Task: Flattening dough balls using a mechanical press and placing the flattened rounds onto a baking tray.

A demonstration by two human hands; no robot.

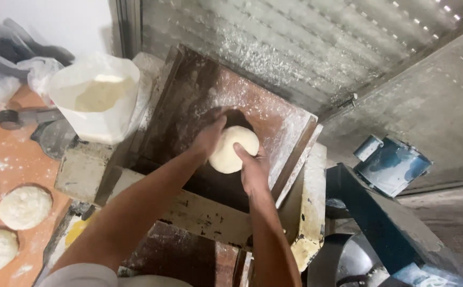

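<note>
both hands are on a round, pale ball of dough (235, 149) that sits near the top of a sloping, flour-dusted brown chute (210, 101) of a dough-rolling machine. the left hand (208, 138) cups the dough from its left side, fingers curled around the edge, and the right hand (254, 169) cups it from the lower right, with one finger laid across the front of the ball; so the grip of each hand is closed around the dough, the two pressing toward each other with the ball between them. both forearms reach up from the bottom of the view and come together at the dough. the chute has raised wooden side walls, and its right wall (295, 154) is thickly caked with white flour. below the chute runs a cream-painted metal frame (205, 215), chipped and stained. just left of the chute stands a white bucket (96, 98) with flour heaped inside it, resting on a pale block at the machine's corner. further left is an orange bench (13, 159) dusted with flour, and on it lie several flattened dough rounds (24, 207) near the left edge of the view, well apart from the hands. crumpled plastic bags (16, 64) lie at the top left behind the bucket. to the right of the machine is a blue motor (391, 165) mounted on a blue metal support. behind everything runs a corrugated metal wall (306, 48) spattered with flour.
</note>
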